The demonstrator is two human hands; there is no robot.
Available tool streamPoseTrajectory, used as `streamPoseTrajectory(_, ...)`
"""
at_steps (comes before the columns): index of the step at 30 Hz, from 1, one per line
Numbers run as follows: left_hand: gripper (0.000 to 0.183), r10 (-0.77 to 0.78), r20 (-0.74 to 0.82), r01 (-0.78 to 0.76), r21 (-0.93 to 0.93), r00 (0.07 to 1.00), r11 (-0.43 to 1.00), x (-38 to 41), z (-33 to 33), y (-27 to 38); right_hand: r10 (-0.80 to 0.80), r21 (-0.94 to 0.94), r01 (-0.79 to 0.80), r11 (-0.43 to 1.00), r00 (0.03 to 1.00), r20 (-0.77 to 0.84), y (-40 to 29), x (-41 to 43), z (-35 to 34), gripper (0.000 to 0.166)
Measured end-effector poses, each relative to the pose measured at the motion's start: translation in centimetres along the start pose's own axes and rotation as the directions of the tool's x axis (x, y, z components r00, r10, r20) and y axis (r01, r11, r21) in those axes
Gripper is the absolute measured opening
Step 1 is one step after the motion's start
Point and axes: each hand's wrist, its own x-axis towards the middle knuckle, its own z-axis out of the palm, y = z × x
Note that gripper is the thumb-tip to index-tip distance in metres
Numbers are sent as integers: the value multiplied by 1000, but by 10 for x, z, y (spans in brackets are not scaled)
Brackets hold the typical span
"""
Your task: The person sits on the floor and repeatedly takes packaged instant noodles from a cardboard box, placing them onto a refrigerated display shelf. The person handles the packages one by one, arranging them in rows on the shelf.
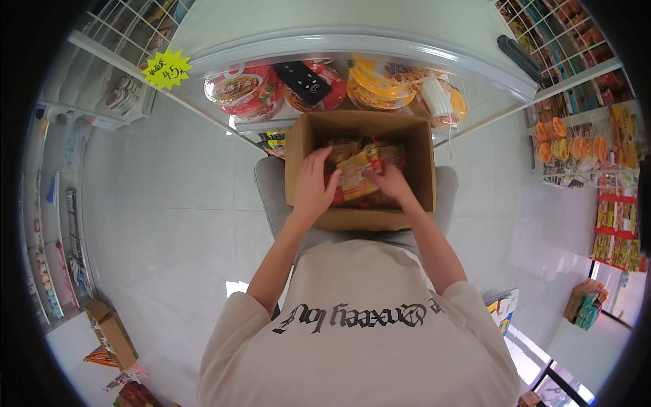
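A cardboard box (374, 221) stands with its top open at my lap, between my knees. Inside lie several snack packets (391, 151) in clear and red wrapping. My right hand (392, 182) reaches into the box and grips the right side of a yellow and red packet (354, 175), which is tilted above the others. Over the box's left side is my left hand (319, 185), its thumb apart from the fingers and close to the packet's left edge. Whether that thumb touches the packet is hard to tell.
Instant noodle bowls, red (241, 91) and yellow (386, 86), fill a shelf just beyond the box. A white counter top (335, 20) overhangs them. Wire racks with packaged goods (572, 140) stand at the right, stocked shelves (56, 239) at the left.
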Motion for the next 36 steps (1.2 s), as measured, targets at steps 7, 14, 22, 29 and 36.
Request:
streamPoseTrajectory(7,19,94,148,-121,183,984,976,-13,6,-8,304,-610,34,792,845,441,17,51,55,46)
streamPoseTrajectory(14,10,58,308,-179,381,950,907,-11,12,-1,277,-817,-2,577,941,194,16,48,53,52)
streamPoseTrajectory(22,8,50,298,-166,377,953,911,-15,10,-5,-455,4,456,890,888,-70,-170,-73,-158,21)
streamPoseTrajectory(29,8,70,310,-191,379,948,906,-12,12,1,-811,-885,94,455,453,-369,-192,-19,-333,45)
streamPoseTrajectory(36,7,102,209,-162,294,972,942,-12,12,0,-459,-915,51,400,875,-152,-238,-1,-382,64)
